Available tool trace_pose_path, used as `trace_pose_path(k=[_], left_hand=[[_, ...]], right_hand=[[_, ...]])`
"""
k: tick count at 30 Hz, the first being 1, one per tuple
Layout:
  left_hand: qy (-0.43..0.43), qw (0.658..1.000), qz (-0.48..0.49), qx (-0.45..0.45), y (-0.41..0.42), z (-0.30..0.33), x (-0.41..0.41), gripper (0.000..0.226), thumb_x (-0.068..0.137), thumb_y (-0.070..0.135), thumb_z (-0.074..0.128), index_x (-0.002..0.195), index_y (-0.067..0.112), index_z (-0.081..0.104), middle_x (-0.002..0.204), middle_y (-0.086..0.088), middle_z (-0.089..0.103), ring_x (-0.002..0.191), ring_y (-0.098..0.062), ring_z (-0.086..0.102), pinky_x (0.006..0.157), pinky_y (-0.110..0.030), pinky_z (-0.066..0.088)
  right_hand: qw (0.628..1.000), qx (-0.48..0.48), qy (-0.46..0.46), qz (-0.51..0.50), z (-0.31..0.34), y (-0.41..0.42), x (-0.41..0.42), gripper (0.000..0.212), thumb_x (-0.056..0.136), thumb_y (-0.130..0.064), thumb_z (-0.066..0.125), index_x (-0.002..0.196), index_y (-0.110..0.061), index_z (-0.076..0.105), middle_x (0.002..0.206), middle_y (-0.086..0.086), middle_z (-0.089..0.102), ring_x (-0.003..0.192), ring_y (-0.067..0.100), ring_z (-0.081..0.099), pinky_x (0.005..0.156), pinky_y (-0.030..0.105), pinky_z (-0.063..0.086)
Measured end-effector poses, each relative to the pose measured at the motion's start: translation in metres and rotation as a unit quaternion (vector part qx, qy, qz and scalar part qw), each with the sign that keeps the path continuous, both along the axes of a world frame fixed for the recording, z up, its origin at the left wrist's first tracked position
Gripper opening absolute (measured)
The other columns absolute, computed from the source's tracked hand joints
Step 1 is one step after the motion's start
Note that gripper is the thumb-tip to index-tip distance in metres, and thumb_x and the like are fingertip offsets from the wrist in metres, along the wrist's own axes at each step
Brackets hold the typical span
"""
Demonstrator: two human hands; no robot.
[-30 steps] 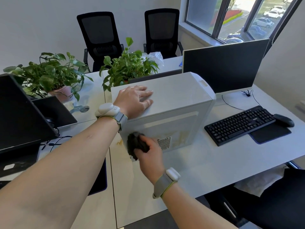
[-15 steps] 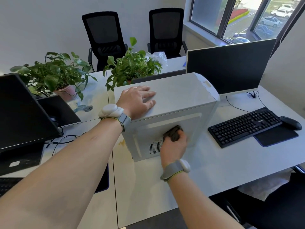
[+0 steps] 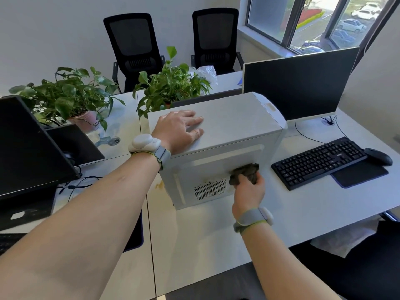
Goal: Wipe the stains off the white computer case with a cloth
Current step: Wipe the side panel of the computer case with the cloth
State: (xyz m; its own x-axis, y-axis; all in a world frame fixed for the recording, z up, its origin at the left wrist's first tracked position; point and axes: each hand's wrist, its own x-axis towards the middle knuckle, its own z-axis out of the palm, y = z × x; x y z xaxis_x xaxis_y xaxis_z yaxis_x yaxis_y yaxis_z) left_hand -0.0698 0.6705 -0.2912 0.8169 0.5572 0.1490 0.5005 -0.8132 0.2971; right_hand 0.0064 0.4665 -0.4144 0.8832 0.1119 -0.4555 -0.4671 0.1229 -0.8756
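Observation:
The white computer case (image 3: 233, 124) stands upright on the white desk (image 3: 216, 241). My left hand (image 3: 179, 129) lies flat on its top, fingers spread, holding nothing. My right hand (image 3: 249, 190) presses a dark bunched cloth (image 3: 245, 172) against the near side panel, right of the vent grille (image 3: 210, 189). A faint yellowish smear shows just above the grille. A yellow stain (image 3: 159, 186) marks the desk at the case's left lower corner.
A black keyboard (image 3: 318, 162), mouse (image 3: 378, 156) and mouse pad sit to the right, a monitor (image 3: 298, 83) behind them. Two potted plants (image 3: 171, 87) stand behind the case. A dark monitor (image 3: 26, 144) is at the left. Two black chairs stand beyond the desk.
My right hand has swept the cloth rightwards along the side panel, from the case's left lower corner past the grille. The left hand has stayed flat on top.

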Motion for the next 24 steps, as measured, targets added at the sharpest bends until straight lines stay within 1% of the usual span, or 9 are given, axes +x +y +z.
trace_pose_path(k=[2, 6, 8, 11, 13, 15, 18, 21, 24], left_hand=[[-0.001, 1.0, 0.0, 0.002, -0.001, -0.001, 0.001, 0.045, 0.098, 0.059, 0.051, 0.141, 0.046, 0.057, 0.155, 0.017, 0.045, 0.142, -0.017, 0.037, 0.116, -0.043, 0.022], [0.005, 1.0, 0.001, 0.006, 0.0, -0.001, 0.001, 0.046, 0.097, 0.06, 0.05, 0.141, 0.047, 0.056, 0.155, 0.018, 0.044, 0.142, -0.017, 0.038, 0.117, -0.043, 0.022], [0.003, 1.0, 0.001, 0.004, 0.001, -0.001, 0.0, 0.046, 0.097, 0.06, 0.051, 0.14, 0.047, 0.057, 0.155, 0.018, 0.044, 0.142, -0.017, 0.038, 0.117, -0.043, 0.021], [0.0, 1.0, -0.001, 0.0, 0.0, -0.001, 0.0, 0.046, 0.097, 0.059, 0.051, 0.141, 0.046, 0.057, 0.155, 0.017, 0.045, 0.142, -0.017, 0.038, 0.117, -0.043, 0.022], [0.001, 1.0, -0.003, 0.0, 0.0, -0.001, 0.0, 0.047, 0.097, 0.06, 0.05, 0.141, 0.045, 0.057, 0.155, 0.017, 0.044, 0.142, -0.018, 0.038, 0.117, -0.043, 0.022], [0.004, 1.0, -0.005, 0.003, -0.001, -0.001, 0.001, 0.048, 0.096, 0.061, 0.049, 0.141, 0.046, 0.056, 0.156, 0.017, 0.044, 0.142, -0.017, 0.038, 0.117, -0.044, 0.022], [0.004, 1.0, -0.004, 0.0, 0.001, 0.0, 0.001, 0.05, 0.094, 0.062, 0.047, 0.141, 0.046, 0.056, 0.156, 0.018, 0.043, 0.142, -0.017, 0.038, 0.117, -0.043, 0.022], [0.008, 1.0, -0.002, 0.001, 0.0, -0.001, 0.0, 0.051, 0.094, 0.063, 0.046, 0.141, 0.047, 0.056, 0.156, 0.017, 0.043, 0.141, -0.017, 0.038, 0.116, -0.043, 0.022], [0.01, 1.0, -0.003, 0.001, 0.001, 0.0, -0.001, 0.052, 0.093, 0.064, 0.045, 0.141, 0.047, 0.056, 0.156, 0.017, 0.043, 0.142, -0.017, 0.037, 0.117, -0.044, 0.022]], right_hand=[[0.999, -0.041, -0.008, 0.032, -0.002, 0.02, -0.012, 0.031, 0.081, -0.004, 0.067, 0.107, -0.019, 0.071, 0.096, 0.002, 0.073, 0.086, 0.023, 0.065, 0.083, 0.038, 0.055], [0.989, -0.104, -0.007, 0.103, -0.001, 0.048, -0.067, 0.011, 0.079, -0.007, 0.067, 0.081, -0.018, 0.064, 0.081, 0.004, 0.071, 0.072, 0.024, 0.059, 0.072, 0.036, 0.054], [0.982, -0.064, 0.0, 0.179, 0.001, 0.044, -0.089, 0.014, 0.083, -0.003, 0.065, 0.082, -0.017, 0.067, 0.079, 0.002, 0.071, 0.072, 0.026, 0.06, 0.068, 0.032, 0.052], [0.955, 0.042, 0.059, 0.289, -0.006, 0.03, -0.093, 0.026, 0.084, 0.005, 0.065, 0.094, -0.018, 0.073, 0.093, 0.011, 0.077, 0.087, 0.034, 0.072, 0.08, 0.044, 0.063], [0.962, 0.07, 0.095, 0.247, -0.011, 0.02, -0.076, 0.033, 0.075, 0.002, 0.066, 0.105, -0.01, 0.073, 0.099, 0.02, 0.074, 0.086, 0.036, 0.071, 0.077, 0.045, 0.061], [0.984, 0.066, 0.117, 0.121, -0.009, 0.011, -0.05, 0.049, 0.065, -0.006, 0.063, 0.114, -0.008, 0.07, 0.099, 0.021, 0.07, 0.081, 0.033, 0.065, 0.074, 0.043, 0.056], [0.993, 0.074, 0.086, -0.01, -0.005, 0.008, -0.013, 0.035, 0.086, 0.003, 0.058, 0.113, -0.018, 0.065, 0.097, 0.008, 0.068, 0.085, 0.027, 0.062, 0.083, 0.045, 0.056], [0.998, 0.039, 0.052, 0.012, -0.001, 0.025, -0.018, 0.034, 0.089, 0.005, 0.06, 0.106, -0.024, 0.066, 0.1, 0.003, 0.072, 0.089, 0.024, 0.064, 0.091, 0.046, 0.057], [0.995, -0.009, 0.055, 0.088, -0.001, 0.05, -0.066, 0.023, 0.079, 0.002, 0.067, 0.085, -0.021, 0.069, 0.086, 0.001, 0.073, 0.083, 0.025, 0.065, 0.089, 0.05, 0.058]])
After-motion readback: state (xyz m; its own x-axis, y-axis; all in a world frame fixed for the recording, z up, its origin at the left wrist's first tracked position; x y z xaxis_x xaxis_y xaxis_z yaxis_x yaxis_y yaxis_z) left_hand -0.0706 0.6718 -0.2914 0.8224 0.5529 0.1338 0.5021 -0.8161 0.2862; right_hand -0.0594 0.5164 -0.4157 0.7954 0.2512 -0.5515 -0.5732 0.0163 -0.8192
